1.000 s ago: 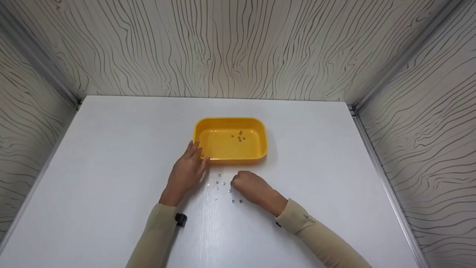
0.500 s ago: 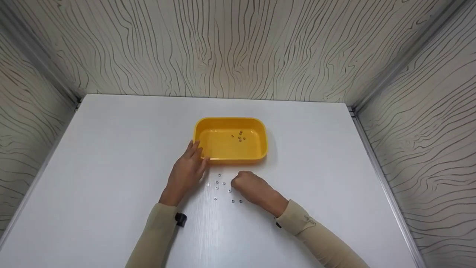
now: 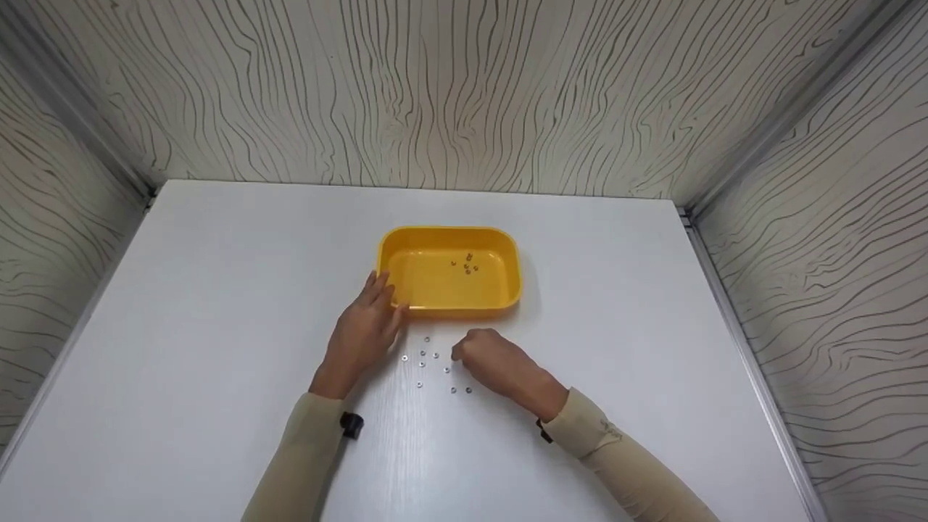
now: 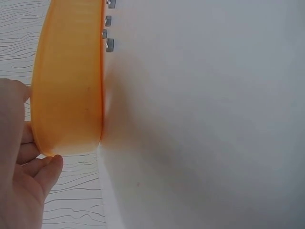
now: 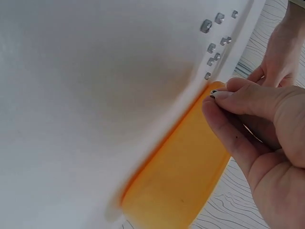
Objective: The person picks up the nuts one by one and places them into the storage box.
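A yellow plastic bin (image 3: 449, 310) stands on the white table with several small metal nuts (image 3: 467, 267) in its right part. My left hand (image 3: 360, 337) holds the bin's near left corner, its fingers over the left rim and the thumb at the front wall. Several loose nuts (image 3: 423, 365) lie on the table in front of the bin. To their right, my right hand (image 3: 500, 365) is held close over the table. In the right wrist view its thumb and fingertips pinch one nut (image 5: 213, 94), mostly covered by the fingers.
The white table (image 3: 239, 290) is bounded by patterned panels (image 3: 435, 94) at the back and both sides. Metal rails (image 3: 754, 362) run along the side edges. Each wrist carries a black strap piece (image 3: 352, 425) at the cuff.
The right hand has shifted very slightly to the right, away from the loose nuts. The left hand stays at the bin's corner, and the nuts lie as before.
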